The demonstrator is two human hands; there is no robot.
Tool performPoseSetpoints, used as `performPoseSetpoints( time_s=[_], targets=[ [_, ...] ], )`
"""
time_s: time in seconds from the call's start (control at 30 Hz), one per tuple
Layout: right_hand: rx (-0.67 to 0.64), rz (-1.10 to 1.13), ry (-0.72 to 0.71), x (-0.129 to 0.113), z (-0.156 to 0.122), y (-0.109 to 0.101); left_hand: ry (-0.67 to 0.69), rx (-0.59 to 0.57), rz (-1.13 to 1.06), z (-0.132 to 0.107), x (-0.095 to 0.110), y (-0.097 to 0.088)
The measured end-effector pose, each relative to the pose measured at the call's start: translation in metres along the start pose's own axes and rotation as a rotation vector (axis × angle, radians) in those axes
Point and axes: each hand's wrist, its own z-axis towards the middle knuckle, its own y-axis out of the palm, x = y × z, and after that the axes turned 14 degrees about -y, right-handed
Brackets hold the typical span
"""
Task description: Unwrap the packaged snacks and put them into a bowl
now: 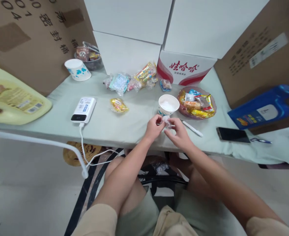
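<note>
Over the near part of the table, my left hand and my right hand meet, with fingertips pinched on a small crumpled piece of clear plastic film. Whether anything sits inside the film is too small to tell. Right behind my fingers stands a paper cup with something whitish in it. A purple-tinted bowl of wrapped snacks is to the right of the cup. Beside my right hand lies a slim white stick-like tool, partly hidden by the hand.
Left are a yellow wrapped snack, a power bank with a cable, another paper cup and a yellow jug. Snack packs lie behind. Right are a phone and blue bottle. Cartons wall the back.
</note>
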Motion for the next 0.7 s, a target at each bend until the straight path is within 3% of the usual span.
performPoseSetpoints(
  time_s=[0.1, 0.17, 0.3, 0.43, 0.57, 0.7],
  targets=[
    [-0.053, -0.128, -0.05, 0.002, 0.009, -0.009, -0.155, -0.344, -0.183, -0.007, 0.007, -0.006],
    [-0.027, -0.233, -0.013, 0.007, 0.028, -0.023, -0.203, -0.441, -0.233, -0.009, 0.014, -0.01],
    [-0.132, -0.488, -0.035, 0.014, 0.099, -0.039, -0.204, -0.207, -0.264, -0.005, 0.023, -0.015],
    [-0.475, -0.714, -0.017, 0.023, 0.161, -0.029, -0.239, -0.19, -0.244, 0.0, 0.023, -0.016],
    [-0.659, -0.755, 0.003, 0.033, 0.177, -0.008, -0.229, -0.225, -0.205, -0.003, 0.025, -0.018],
    [-0.744, -0.469, 0.114, 0.031, 0.171, 0.01, -0.251, -0.218, -0.205, -0.006, 0.029, -0.018]
  ],
)
